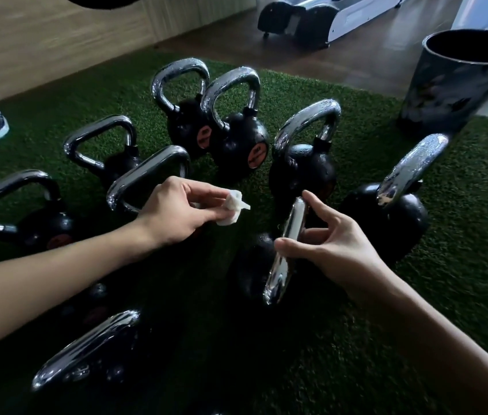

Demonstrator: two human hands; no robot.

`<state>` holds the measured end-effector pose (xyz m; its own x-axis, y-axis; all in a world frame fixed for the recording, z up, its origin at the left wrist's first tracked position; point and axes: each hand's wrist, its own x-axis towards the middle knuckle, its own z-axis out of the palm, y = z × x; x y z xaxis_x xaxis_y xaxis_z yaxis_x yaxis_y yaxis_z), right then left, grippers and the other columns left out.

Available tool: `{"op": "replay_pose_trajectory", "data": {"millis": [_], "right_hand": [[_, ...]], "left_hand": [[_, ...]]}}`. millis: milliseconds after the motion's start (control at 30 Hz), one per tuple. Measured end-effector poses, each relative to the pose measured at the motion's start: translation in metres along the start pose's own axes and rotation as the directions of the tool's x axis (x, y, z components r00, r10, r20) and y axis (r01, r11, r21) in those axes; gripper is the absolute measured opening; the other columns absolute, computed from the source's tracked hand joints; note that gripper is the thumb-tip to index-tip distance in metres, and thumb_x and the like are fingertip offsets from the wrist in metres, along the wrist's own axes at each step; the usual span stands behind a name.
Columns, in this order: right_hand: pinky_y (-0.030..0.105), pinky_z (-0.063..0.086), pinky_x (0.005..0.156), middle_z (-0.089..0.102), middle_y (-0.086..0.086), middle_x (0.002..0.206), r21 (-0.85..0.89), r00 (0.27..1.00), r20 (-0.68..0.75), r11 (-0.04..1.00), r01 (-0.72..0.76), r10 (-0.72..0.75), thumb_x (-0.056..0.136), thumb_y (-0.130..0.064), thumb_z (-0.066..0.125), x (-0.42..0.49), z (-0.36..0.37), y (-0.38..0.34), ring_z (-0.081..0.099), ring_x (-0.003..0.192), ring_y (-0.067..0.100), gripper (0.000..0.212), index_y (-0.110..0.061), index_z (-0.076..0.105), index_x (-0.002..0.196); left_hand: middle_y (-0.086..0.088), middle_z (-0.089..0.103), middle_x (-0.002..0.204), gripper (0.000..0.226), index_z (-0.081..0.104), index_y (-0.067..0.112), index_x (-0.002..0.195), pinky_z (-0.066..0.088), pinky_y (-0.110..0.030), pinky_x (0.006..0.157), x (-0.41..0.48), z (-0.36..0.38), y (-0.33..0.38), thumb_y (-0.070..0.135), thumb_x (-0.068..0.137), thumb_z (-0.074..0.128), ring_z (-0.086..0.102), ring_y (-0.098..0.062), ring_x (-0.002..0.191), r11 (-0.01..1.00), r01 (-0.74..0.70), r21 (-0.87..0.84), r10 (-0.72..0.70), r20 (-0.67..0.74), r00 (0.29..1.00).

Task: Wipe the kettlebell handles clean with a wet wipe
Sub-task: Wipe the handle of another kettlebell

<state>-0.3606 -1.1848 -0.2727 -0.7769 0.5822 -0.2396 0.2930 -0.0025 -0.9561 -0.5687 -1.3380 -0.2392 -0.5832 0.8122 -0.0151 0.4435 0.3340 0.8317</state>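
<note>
Single view recorded, head-worn, wide-angle. Aim is forward and down onto turf [356,339]. Left hand [177,212] and right hand [337,245] are framed close, mid-frame. Kettlebells [236,145] are viewed from above; floor [356,55] is seen beyond.

The handle [284,253] I hold is glossy, smooth chrome — the kettlebell bodies [236,145] matt black, perhaps rubber; my wipe [233,208] is soft fibre, the turf [416,295] rough.

We log the site as a gym or fitness room. Evidence: at least 9 black kettlebells [238,145] with chrome handles stand grouped on green artificial turf [461,235]. Beyond the turf we see dark wood flooring [371,55] and the wheeled base of an exercise machine [326,16], type not resolvable. A wood-panelled wall [57,40] bounds the left side.
</note>
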Motion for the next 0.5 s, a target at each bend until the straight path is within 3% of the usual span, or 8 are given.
{"op": "replay_pose_trajectory", "data": {"millis": [33,100,167,233,300,433,500], "right_hand": [[0.024,0.061,0.079,0.080,-0.001,0.088,0.005,1.000,0.021,1.000,-0.009,0.009,0.070,-0.030,0.090,-0.003,-0.008,0.001,0.077,0.084,0.016,0.107,-0.042,0.029,0.157],[0.024,0.061,0.076,0.080,-0.001,0.093,0.031,0.997,0.067,0.999,-0.027,0.025,0.073,-0.026,0.087,-0.006,-0.024,0.006,0.077,0.086,0.014,0.107,-0.039,0.025,0.158],[0.027,0.060,0.082,0.080,0.000,0.098,0.035,0.994,0.098,0.999,-0.040,0.036,0.071,-0.027,0.086,-0.008,-0.036,0.010,0.077,0.090,0.015,0.108,-0.041,0.024,0.158],[0.040,0.057,0.096,0.080,0.003,0.102,0.033,0.993,0.113,0.998,-0.044,0.040,0.066,-0.033,0.086,-0.010,-0.047,0.016,0.076,0.098,0.019,0.113,-0.041,0.023,0.158],[0.043,0.055,0.100,0.079,0.005,0.105,0.062,0.989,0.143,0.997,-0.044,0.035,0.067,-0.031,0.085,-0.013,-0.056,0.021,0.075,0.102,0.021,0.112,-0.039,0.021,0.159],[0.038,0.056,0.099,0.078,0.005,0.108,0.060,0.982,0.184,0.997,-0.044,0.032,0.074,-0.026,0.081,-0.015,-0.068,0.028,0.074,0.105,0.021,0.107,-0.041,0.018,0.159],[0.026,0.058,0.091,0.079,0.003,0.106,0.046,0.979,0.199,0.998,-0.051,0.041,0.076,-0.024,0.079,-0.014,-0.073,0.030,0.074,0.103,0.017,0.105,-0.040,0.018,0.159]], "left_hand": [[0.015,0.078,0.095,0.034,0.080,0.035,0.101,0.053,-0.021,0.095,0.005,0.003,0.004,0.044,0.068,0.085,0.072,0.002,0.097,0.999,-0.011,0.036,0.009,0.042,0.999],[0.016,0.078,0.094,0.034,0.081,0.033,0.101,0.053,-0.025,0.097,0.015,0.014,0.010,0.049,0.072,0.083,0.072,0.002,0.097,0.997,-0.027,0.075,0.018,0.119,0.993],[0.014,0.079,0.091,0.030,0.081,0.031,0.099,0.055,-0.029,0.096,0.022,0.032,0.013,0.049,0.075,0.083,0.073,0.001,0.094,0.997,-0.030,0.077,0.017,0.163,0.987],[0.013,0.079,0.087,0.028,0.082,0.027,0.098,0.057,-0.027,0.092,0.029,0.058,0.013,0.047,0.078,0.083,0.074,0.001,0.089,0.996,-0.048,0.073,0.035,0.163,0.986],[0.012,0.079,0.085,0.028,0.081,0.026,0.097,0.059,-0.023,0.084,0.037,0.083,0.011,0.046,0.078,0.084,0.074,0.002,0.083,0.996,-0.068,0.065,0.062,0.094,0.994],[0.013,0.077,0.080,0.020,0.083,0.025,0.096,0.039,-0.002,0.058,0.043,0.121,0.006,0.036,0.080,0.086,0.060,0.017,0.060,0.980,-0.172,0.102,0.163,0.086,0.983],[0.013,0.078,0.082,0.025,0.083,0.029,0.098,0.040,-0.003,0.057,0.040,0.128,-0.003,0.043,0.078,0.085,0.059,0.019,0.060,0.982,-0.154,0.111,0.150,0.044,0.988]]}}
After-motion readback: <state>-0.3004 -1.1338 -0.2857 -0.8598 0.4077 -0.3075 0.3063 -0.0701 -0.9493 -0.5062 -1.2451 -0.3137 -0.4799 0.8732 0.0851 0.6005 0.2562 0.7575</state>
